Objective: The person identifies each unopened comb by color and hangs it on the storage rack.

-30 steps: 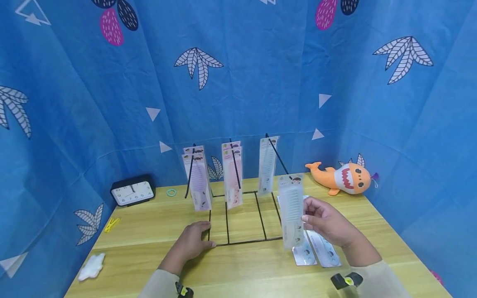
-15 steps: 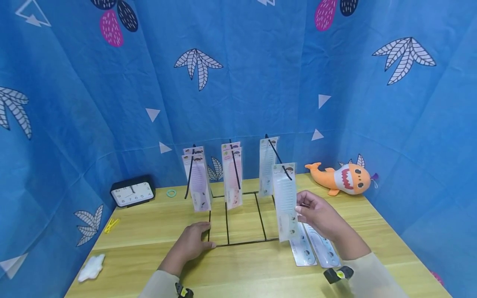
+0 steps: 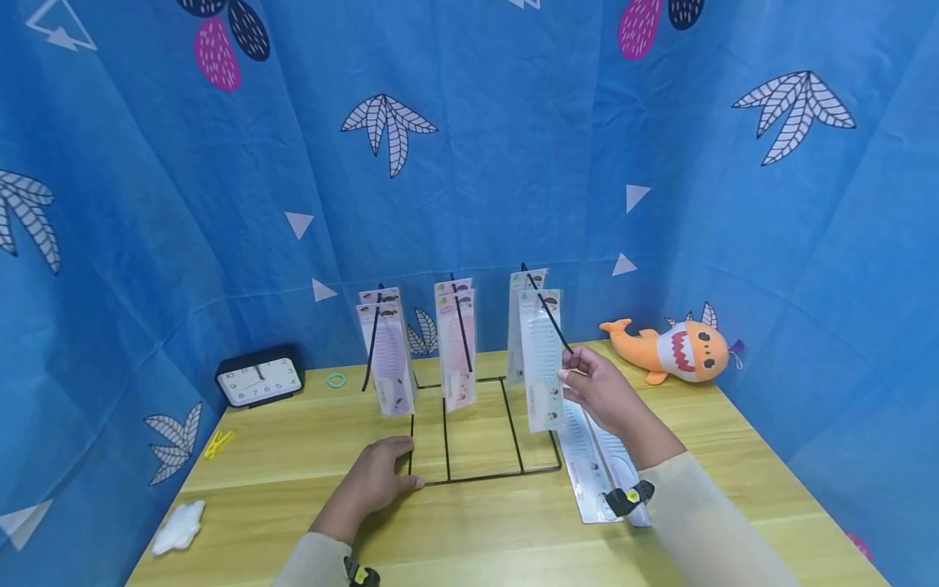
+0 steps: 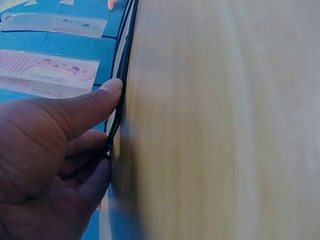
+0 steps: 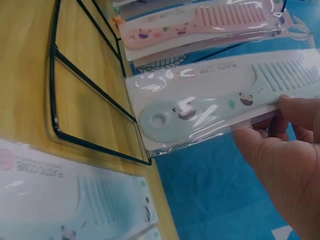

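As rack [image 3: 522,472] might slide, left hand [image 3: 379,471] clamps its corner between thumb and fingers, lower centre, I guess for steadiness; right hand [image 3: 600,393] pinches comb pack [image 3: 543,367] by edge, right of centre, probably so top can ride hook [image 3: 555,323].

Open wood runs across the front of the desk [image 3: 484,538], between the two sleeves and nearer than the front bar of the black wire rack [image 3: 484,477]. Narrow gaps part the hanging purple comb pack [image 3: 392,367], pink comb pack [image 3: 451,355] and front pale blue comb pack [image 3: 543,367], with rack prongs [image 3: 555,323] jutting forward. The right hand [image 3: 601,387] fills the space right of the blue one, its forearm above loose comb packs [image 3: 583,465]. The left hand [image 3: 377,477] blocks the rack's left front corner.
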Demonstrator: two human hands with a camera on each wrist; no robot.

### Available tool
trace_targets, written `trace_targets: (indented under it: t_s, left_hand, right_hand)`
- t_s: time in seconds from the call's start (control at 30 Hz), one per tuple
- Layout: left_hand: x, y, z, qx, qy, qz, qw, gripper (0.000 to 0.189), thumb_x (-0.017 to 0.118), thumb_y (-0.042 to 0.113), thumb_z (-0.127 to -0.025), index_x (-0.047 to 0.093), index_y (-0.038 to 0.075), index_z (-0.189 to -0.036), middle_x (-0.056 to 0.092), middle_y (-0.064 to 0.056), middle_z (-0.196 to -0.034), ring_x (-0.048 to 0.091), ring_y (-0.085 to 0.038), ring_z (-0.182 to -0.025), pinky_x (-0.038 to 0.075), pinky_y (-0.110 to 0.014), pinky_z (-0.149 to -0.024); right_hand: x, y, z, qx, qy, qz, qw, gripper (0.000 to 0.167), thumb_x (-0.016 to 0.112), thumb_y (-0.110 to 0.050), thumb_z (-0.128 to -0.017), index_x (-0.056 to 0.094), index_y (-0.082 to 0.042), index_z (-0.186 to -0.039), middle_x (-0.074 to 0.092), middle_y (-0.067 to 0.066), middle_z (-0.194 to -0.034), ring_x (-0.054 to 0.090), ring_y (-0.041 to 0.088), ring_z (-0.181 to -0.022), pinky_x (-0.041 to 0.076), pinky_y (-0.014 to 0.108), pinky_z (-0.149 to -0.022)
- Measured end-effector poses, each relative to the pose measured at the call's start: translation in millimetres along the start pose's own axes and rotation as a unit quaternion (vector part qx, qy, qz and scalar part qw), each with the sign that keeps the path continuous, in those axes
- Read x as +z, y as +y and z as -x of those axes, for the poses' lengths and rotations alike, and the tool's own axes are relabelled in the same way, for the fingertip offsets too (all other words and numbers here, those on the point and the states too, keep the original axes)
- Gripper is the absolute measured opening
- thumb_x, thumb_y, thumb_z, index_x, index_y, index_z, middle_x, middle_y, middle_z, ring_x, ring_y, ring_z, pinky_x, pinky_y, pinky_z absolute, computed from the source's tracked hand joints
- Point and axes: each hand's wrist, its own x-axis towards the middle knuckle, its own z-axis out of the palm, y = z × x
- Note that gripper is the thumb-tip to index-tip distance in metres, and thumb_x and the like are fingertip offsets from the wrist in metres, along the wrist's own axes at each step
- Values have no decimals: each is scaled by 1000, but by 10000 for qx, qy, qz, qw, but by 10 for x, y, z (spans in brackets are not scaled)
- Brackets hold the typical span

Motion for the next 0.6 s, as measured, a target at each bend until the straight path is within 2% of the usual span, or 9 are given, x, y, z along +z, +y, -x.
trace_targets:
  t_s: [0.17,0.4,0.6]
  left_hand:
    - [2,-17,-5,15,39,21,10000,65,90,26,-91,67,-3,-145,62,-18,-157,53,-46,-149,44,-61,-126]
    - [18,-29,-8,70,66,36,9999,65,91,25,-90,67,-4,-144,62,-18,-155,54,-46,-148,44,-62,-126]
    - [2,-17,3,22,57,98,9999,65,91,24,-91,67,-4,-144,62,-18,-156,53,-46,-149,44,-62,-126]
  right_hand:
    - [27,13,-176,-43,73,-73,9999,20,54,-6,-113,49,-1,-132,51,10,-126,48,30,-132,47,60,-124]
    - [49,23,-338,177,253,-117,9995,20,54,-8,-114,51,-4,-133,49,13,-136,46,33,-144,41,60,-129]
    - [60,39,-411,1,313,-100,9995,17,54,-8,-114,51,-3,-131,50,10,-129,49,30,-135,47,59,-126]
